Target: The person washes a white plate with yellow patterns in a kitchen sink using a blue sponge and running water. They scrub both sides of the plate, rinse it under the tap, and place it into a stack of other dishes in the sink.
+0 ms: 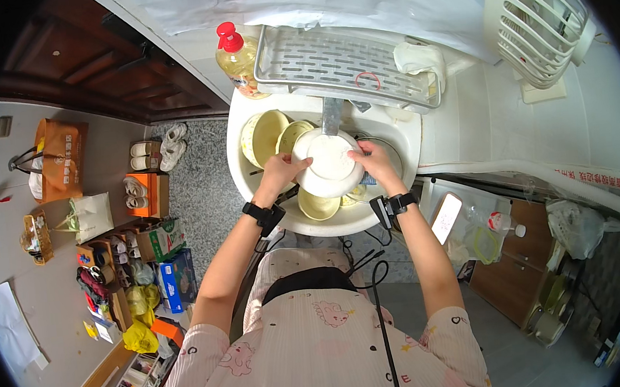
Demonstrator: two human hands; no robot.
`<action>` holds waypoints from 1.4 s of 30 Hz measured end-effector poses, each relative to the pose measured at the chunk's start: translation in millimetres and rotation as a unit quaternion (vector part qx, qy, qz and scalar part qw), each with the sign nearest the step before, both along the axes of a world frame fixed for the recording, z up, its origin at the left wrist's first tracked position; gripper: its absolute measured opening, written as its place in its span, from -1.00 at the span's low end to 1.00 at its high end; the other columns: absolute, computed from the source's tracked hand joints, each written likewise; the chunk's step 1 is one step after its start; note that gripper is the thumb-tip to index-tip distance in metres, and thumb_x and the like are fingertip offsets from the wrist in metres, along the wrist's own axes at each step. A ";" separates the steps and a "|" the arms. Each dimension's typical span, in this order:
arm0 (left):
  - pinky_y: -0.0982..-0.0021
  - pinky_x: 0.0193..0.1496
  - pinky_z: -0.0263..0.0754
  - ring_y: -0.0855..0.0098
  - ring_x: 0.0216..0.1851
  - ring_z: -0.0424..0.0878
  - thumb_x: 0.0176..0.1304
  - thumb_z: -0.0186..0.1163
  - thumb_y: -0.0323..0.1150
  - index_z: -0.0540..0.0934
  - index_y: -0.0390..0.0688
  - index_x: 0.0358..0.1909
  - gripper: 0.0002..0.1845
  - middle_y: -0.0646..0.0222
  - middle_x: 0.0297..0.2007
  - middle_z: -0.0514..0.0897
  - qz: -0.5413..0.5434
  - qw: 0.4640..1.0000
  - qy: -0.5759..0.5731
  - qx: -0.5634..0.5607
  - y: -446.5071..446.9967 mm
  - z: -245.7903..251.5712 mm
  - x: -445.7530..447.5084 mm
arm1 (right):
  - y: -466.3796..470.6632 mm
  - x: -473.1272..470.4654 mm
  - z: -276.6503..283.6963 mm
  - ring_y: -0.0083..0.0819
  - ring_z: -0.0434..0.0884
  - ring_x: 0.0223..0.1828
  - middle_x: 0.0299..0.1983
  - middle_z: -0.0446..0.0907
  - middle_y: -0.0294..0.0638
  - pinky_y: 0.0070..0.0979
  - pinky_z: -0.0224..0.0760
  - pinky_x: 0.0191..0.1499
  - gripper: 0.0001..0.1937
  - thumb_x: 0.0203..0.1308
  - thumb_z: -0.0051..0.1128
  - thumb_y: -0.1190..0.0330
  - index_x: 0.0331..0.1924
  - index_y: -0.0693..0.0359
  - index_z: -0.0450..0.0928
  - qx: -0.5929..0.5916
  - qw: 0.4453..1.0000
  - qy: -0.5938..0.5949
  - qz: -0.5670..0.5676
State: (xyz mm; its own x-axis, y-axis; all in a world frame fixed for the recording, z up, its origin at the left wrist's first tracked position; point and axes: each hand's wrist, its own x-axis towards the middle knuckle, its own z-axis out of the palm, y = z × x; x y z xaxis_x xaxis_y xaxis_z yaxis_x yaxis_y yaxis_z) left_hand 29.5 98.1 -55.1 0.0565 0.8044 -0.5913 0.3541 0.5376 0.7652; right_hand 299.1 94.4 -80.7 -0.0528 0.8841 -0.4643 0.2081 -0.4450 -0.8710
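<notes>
A white plate point(332, 177) is held by its edges between my left hand point(282, 175) and my right hand point(376, 163), under the metal faucet point(332, 115) of a white sink point(241, 199). Both thumbs lie on the plate's upturned face. Left of the faucet, a large yellow bowl point(266, 134) leans beside a smaller yellow bowl point(295, 133). Another yellow bowl point(319, 205) sits near the front of the basin. A round wire rack or lid rim shows partly behind my right hand. What lies directly beneath the plate is hidden.
A grey slotted rack point(331, 53) spans the back of the sink, with a white cloth point(420, 61) at its right end. A red-capped pump bottle point(240, 61) stands at its left. Right of the sink are a phone point(446, 217) and a plastic bottle point(503, 223). A black cable hangs before me.
</notes>
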 end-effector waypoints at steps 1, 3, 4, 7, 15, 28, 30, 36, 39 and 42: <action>0.48 -0.44 0.49 0.54 -0.55 0.56 0.02 0.48 -0.04 0.65 -0.35 -0.33 -0.50 0.33 -0.49 0.66 0.002 1.000 -0.005 -0.007 -1.0 -0.9 2.0 | -1.6 1.0 4.2 -0.43 0.62 -0.12 -0.10 0.66 -0.10 -0.50 0.49 -0.07 -0.43 0.08 0.43 0.27 0.10 0.44 0.49 0.010 1.000 -0.013 -0.011; 0.49 -0.45 0.46 0.55 -0.54 0.54 0.05 0.47 -0.05 0.66 -0.33 -0.32 -0.52 0.36 -0.49 0.66 -0.022 0.999 -0.034 -0.015 1.0 -3.3 6.6 | -5.6 5.0 11.8 -0.41 0.63 -0.12 -0.10 0.65 -0.08 -0.49 0.51 -0.07 -0.40 0.04 0.46 0.26 0.10 0.46 0.47 0.036 0.998 -0.032 -0.033; 0.50 -0.45 0.45 0.55 -0.54 0.53 0.06 0.46 -0.06 0.66 -0.33 -0.31 -0.53 0.38 -0.49 0.66 -0.035 0.998 -0.048 -0.019 2.7 -4.8 9.2 | -6.2 6.2 14.2 -0.40 0.64 -0.13 -0.10 0.65 -0.07 -0.49 0.51 -0.07 -0.39 0.02 0.47 0.25 0.10 0.45 0.47 0.033 0.997 -0.058 -0.037; 0.57 -0.35 0.48 0.60 -0.44 0.56 0.17 0.40 -0.07 0.65 -0.26 -0.25 -0.59 0.44 -0.43 0.65 -0.079 0.996 -0.029 -0.033 9.8 -11.1 18.1 | -8.6 10.7 17.6 -0.38 0.65 -0.14 -0.09 0.65 -0.06 -0.48 0.51 -0.06 -0.37 -0.01 0.49 0.24 0.11 0.42 0.48 0.049 0.992 -0.104 -0.050; 0.52 -0.36 0.43 0.59 -0.42 0.55 0.18 0.40 -0.10 0.64 -0.31 -0.23 -0.58 0.42 -0.41 0.67 -0.063 0.998 -0.026 -0.003 18.6 -27.8 25.7 | -11.6 18.9 -3.8 -0.39 0.64 -0.16 -0.09 0.65 -0.09 -0.47 0.51 -0.08 -0.42 0.02 0.47 0.22 0.07 0.39 0.50 0.089 0.989 -0.086 -0.083; 0.52 -0.29 0.48 0.55 -0.40 0.56 0.30 0.30 -0.17 0.61 -0.43 -0.10 -0.57 0.35 -0.34 0.67 0.022 0.999 -0.038 0.009 25.0 -15.9 -4.1 | 4.8 -4.9 -11.9 -0.45 0.60 -0.18 -0.14 0.66 -0.16 -0.51 0.47 -0.06 -0.52 0.13 0.39 0.25 0.03 0.41 0.53 0.005 0.997 0.027 -0.069; 0.54 -0.30 0.48 0.57 -0.41 0.55 0.32 0.28 -0.16 0.61 -0.41 -0.09 -0.57 0.39 -0.35 0.66 0.035 0.995 -0.088 -0.015 21.4 -8.9 -10.7 | 4.7 -3.6 -2.5 -0.49 0.58 -0.21 -0.16 0.65 -0.20 -0.52 0.47 -0.08 -0.54 0.16 0.36 0.23 0.03 0.38 0.54 -0.028 0.999 0.012 -0.042; 0.65 -0.33 0.48 0.68 -0.41 0.52 0.33 0.27 -0.14 0.61 -0.24 -0.16 -0.67 0.52 -0.39 0.61 0.039 0.975 -0.184 -0.117 10.3 16.3 -22.8 | 1.7 -4.9 20.5 -0.57 0.56 -0.11 -0.10 0.63 -0.35 -0.55 0.44 -0.10 -0.52 0.24 0.26 0.10 0.15 0.17 0.52 -0.138 0.990 0.009 0.042; 0.69 -0.35 0.44 0.72 -0.45 0.47 0.32 0.29 -0.14 0.57 -0.13 -0.26 -0.74 0.59 -0.40 0.58 0.049 0.973 -0.183 -0.133 3.7 33.8 -21.4 | -6.7 -5.0 27.8 -0.55 0.56 -0.04 -0.06 0.62 -0.34 -0.51 0.44 -0.02 -0.52 0.24 0.26 0.09 0.16 0.16 0.52 -0.144 0.987 0.030 0.061; 0.69 -0.36 0.41 0.73 -0.47 0.44 0.29 0.32 -0.16 0.53 -0.13 -0.28 -0.73 0.61 -0.43 0.58 0.047 0.979 -0.165 -0.113 -3.0 55.8 -24.4 | -14.0 -4.8 32.2 -0.50 0.57 0.02 0.05 0.58 -0.28 -0.46 0.47 0.06 -0.48 0.27 0.23 0.05 0.20 0.18 0.47 -0.138 0.985 0.049 0.094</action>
